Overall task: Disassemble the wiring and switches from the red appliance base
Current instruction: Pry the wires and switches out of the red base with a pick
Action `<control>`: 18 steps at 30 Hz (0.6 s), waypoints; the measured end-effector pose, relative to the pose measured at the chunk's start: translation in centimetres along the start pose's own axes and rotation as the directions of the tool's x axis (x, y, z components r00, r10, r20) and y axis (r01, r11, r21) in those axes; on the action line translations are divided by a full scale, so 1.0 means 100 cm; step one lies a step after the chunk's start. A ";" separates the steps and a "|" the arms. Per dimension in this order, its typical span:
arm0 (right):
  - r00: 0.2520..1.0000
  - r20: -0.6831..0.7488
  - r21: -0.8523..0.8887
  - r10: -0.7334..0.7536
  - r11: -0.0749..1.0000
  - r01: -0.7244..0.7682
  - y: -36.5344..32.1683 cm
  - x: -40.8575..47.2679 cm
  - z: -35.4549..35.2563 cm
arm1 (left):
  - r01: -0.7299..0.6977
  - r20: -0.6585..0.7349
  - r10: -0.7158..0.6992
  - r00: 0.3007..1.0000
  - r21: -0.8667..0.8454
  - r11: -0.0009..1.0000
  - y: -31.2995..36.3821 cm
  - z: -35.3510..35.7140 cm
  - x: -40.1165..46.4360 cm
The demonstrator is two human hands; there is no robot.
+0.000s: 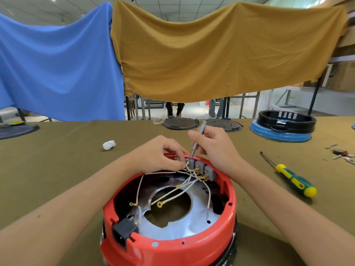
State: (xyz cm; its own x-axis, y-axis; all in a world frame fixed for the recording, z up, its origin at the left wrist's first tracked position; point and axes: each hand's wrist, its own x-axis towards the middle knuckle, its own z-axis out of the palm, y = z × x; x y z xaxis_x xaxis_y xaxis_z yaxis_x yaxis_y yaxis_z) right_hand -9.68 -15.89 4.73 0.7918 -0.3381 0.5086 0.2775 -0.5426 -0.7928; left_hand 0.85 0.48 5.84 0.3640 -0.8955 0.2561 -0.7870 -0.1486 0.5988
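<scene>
**Two hands at the switches of a red base**

Near and in the middle of the table [57,169]: a round red appliance base [192,244], smooth shiny plastic, open on top. Inside, a flat silver metal plate [194,219] with a big round hole. Across it, thin white wires [172,194] with small gold metal ends, some ring shaped. At the far rim, a row of small grey block switches [199,167]. At the near left rim, a black plastic plug socket [124,230].

Left hand [159,154] curled at the far rim, fingertips pinching a wire end beside the left switch. Right hand [215,144] wrapped around a thin grey metal screwdriver [197,140], tip down on top of a switch.

Right of the base, flat on the table, a bigger screwdriver [290,176] with a green and yellow handle, well apart. Far left, a small crumpled white wad [109,145]. At the far edge, two round dark lids [201,124] and a black ring on a blue base [284,125]. Far right, small loose metal bits [341,153]. Table cover olive, like cloth. Behind, a soft blue cloth [57,64] and a mustard cloth [211,50], both hanging.

No writing clear enough to read.
</scene>
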 end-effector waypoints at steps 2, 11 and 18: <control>0.998 -0.027 0.009 0.050 0.999 -0.050 0.003 0.000 0.001 | 0.000 -0.002 0.000 1.000 0.000 1.000 0.000 0.000 0.000; 0.973 0.076 -0.206 -0.216 0.952 0.228 -0.008 -0.006 0.000 | -0.021 0.003 0.021 1.000 -0.018 1.000 0.001 -0.001 0.000; 0.953 0.144 -0.277 -0.267 0.914 0.297 -0.010 -0.007 0.001 | -0.039 0.001 0.039 0.999 -0.008 0.999 0.000 -0.001 0.000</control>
State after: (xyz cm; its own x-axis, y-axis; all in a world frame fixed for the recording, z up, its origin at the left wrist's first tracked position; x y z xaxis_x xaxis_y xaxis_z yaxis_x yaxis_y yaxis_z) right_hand -10.45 -15.09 5.14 0.7588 -0.0671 0.6478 0.3386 -0.8091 -0.4803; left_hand 0.90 0.52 5.92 0.3328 -0.9009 0.2787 -0.7965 -0.1103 0.5945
